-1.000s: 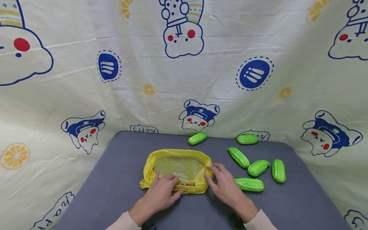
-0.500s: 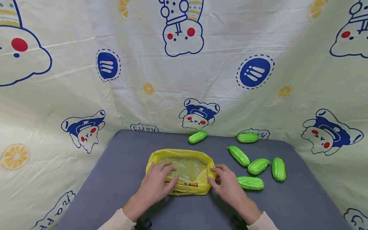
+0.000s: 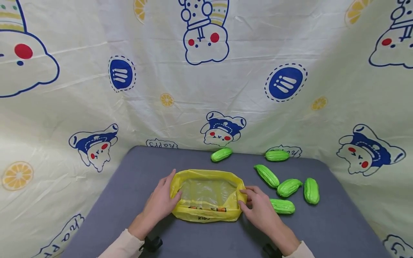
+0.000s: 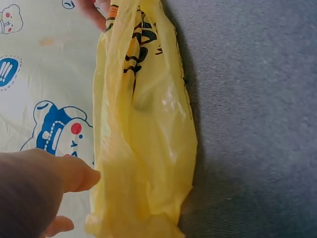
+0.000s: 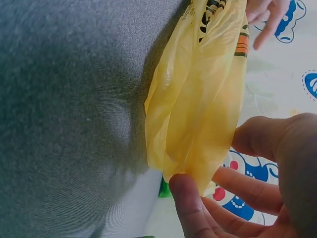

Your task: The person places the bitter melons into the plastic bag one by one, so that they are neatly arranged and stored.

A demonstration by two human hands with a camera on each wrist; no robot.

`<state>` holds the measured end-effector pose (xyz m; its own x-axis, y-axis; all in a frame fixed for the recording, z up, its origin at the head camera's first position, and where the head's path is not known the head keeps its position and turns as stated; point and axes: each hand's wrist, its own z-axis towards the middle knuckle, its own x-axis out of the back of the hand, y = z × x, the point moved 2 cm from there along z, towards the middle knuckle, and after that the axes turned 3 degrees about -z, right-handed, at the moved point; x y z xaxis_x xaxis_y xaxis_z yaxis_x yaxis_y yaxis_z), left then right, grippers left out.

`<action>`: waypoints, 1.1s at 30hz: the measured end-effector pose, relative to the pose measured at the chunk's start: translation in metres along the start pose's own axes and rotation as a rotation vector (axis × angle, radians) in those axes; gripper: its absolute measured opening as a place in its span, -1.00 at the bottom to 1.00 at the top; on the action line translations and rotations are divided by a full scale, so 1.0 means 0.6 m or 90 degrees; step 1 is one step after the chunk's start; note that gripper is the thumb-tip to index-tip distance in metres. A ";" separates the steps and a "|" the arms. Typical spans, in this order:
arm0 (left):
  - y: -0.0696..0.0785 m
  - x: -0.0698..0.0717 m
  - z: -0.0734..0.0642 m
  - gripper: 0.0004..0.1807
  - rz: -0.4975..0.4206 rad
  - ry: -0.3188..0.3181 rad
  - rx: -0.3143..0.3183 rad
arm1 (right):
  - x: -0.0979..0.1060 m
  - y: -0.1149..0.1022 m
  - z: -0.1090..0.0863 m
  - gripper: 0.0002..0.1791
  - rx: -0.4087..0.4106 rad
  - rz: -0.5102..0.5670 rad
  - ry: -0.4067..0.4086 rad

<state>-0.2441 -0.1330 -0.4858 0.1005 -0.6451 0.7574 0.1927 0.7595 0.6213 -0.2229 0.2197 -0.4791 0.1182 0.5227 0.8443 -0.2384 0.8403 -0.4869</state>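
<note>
A yellow plastic bag (image 3: 206, 215) with its mouth rolled open lies mid-table, dark printed letters on its front. At its right rim my right hand (image 3: 259, 208) pinches the plastic; in the right wrist view, its fingers (image 5: 187, 196) and thumb lie on either side of the edge. My left hand (image 3: 159, 199) is at the bag's left end, fingers extended along the outside and thumb over the rim. The left wrist view shows that thumb (image 4: 79, 174) beside the yellow plastic. Inside the bag only its pale lining shows.
Several green ribbed gourds lie to the right, one (image 3: 282, 206) close behind my right hand, another (image 3: 311, 191) farther out. Two more, a left one (image 3: 221, 154) and a right one (image 3: 276, 155), lie by the table's back edge. A printed cloth (image 3: 155, 118) hangs behind the grey table (image 3: 129, 179).
My left hand has lifted off the bag's front rim and swung left to its left end. The bag has shifted slightly right and its front rim has spread. My right hand stays on the right rim.
</note>
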 end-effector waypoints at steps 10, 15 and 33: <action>-0.018 -0.001 -0.004 -0.10 -0.007 -0.006 -0.036 | -0.003 0.006 -0.006 -0.63 -0.002 -0.009 0.005; -0.018 -0.005 -0.003 -0.14 -0.007 -0.005 -0.060 | 0.009 0.019 -0.009 -0.60 -0.013 -0.006 -0.002; -0.013 -0.004 -0.011 -0.12 -0.010 -0.018 -0.085 | 0.087 0.105 -0.032 -0.40 0.073 -0.151 -0.007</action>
<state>-0.2391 -0.1380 -0.4936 0.0688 -0.6528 0.7544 0.3219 0.7303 0.6025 -0.2131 0.3025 -0.4699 0.1733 0.3110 0.9345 -0.3134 0.9169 -0.2471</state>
